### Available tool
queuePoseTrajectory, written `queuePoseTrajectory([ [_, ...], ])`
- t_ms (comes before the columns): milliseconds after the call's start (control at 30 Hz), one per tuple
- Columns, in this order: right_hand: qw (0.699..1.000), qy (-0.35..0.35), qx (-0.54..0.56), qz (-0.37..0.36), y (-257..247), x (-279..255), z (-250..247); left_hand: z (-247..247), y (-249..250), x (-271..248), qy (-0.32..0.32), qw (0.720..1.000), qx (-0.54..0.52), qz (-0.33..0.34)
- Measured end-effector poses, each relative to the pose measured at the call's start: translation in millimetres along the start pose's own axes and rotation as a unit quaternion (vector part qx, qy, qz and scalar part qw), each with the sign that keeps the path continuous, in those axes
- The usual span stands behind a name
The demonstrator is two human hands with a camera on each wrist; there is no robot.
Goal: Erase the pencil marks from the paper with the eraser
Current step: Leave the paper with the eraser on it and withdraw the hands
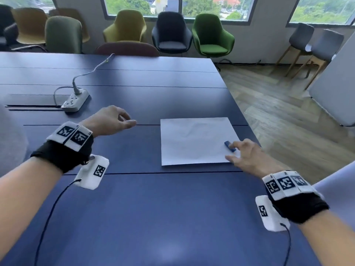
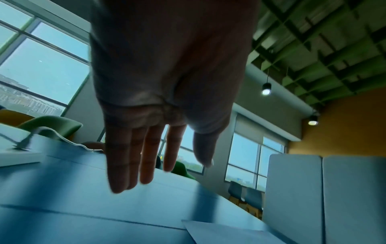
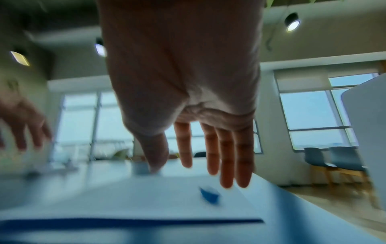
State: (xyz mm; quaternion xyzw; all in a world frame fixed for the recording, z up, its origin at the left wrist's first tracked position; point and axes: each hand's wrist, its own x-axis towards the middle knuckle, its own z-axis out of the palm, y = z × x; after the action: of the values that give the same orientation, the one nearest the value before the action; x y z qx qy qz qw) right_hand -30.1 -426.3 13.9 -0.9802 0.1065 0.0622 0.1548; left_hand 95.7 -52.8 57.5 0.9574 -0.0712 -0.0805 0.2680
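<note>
A blue table (image 1: 134, 198) fills the head view, with a power strip (image 1: 75, 101) well off to the left. A white paper (image 1: 192, 143) lies flat on the table toward its right edge; any pencil marks on it are too faint to be made out. The left hand (image 1: 110, 120) is held above the table, well apart from the paper, its fingers loosely extended and nothing held in it. The right hand (image 1: 247, 156) is spread over the paper's near right corner, fingers straight and parted, nothing yet gripped. The small blue eraser (image 1: 229, 146) lies on the paper near its right edge, just beside the right fingertips (image 1: 233, 144); whether it is touched cannot be told.

The pickup is judged to be the step in hand. The eraser could be knocked off the paper, or off the nearby table edge, if it is struck by the fingertips rather than pinched. The unpinned paper could be dragged or creased if rubbing is begun before it is held down by the left hand.
</note>
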Motion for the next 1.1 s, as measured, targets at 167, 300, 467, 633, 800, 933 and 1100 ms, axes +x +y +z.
queuePoseTrajectory([
  [167,0.997,0.039,0.022,-0.068,0,-100,8,20,-58,-151,-0.056,0.993,0.053,-0.094],
  [300,0.981,0.081,0.156,-0.081,-5,-162,38,65,-99,-243,-0.128,0.960,0.136,-0.209],
  [467,0.931,0.197,0.298,-0.073,-21,-195,90,135,-102,-286,-0.025,0.963,0.171,-0.206],
  [633,0.874,0.243,0.421,-0.026,-34,-212,129,177,-44,-258,-0.025,0.977,0.173,-0.123],
  [800,0.859,0.240,0.452,-0.022,-32,-214,139,197,35,-236,-0.076,0.989,0.123,0.034],
  [933,0.853,0.231,0.467,-0.024,-27,-215,139,166,53,-231,-0.188,0.980,-0.044,0.041],
  [1100,0.833,0.248,0.494,-0.031,-31,-217,139,91,-14,-214,-0.171,0.967,0.181,-0.054],
])
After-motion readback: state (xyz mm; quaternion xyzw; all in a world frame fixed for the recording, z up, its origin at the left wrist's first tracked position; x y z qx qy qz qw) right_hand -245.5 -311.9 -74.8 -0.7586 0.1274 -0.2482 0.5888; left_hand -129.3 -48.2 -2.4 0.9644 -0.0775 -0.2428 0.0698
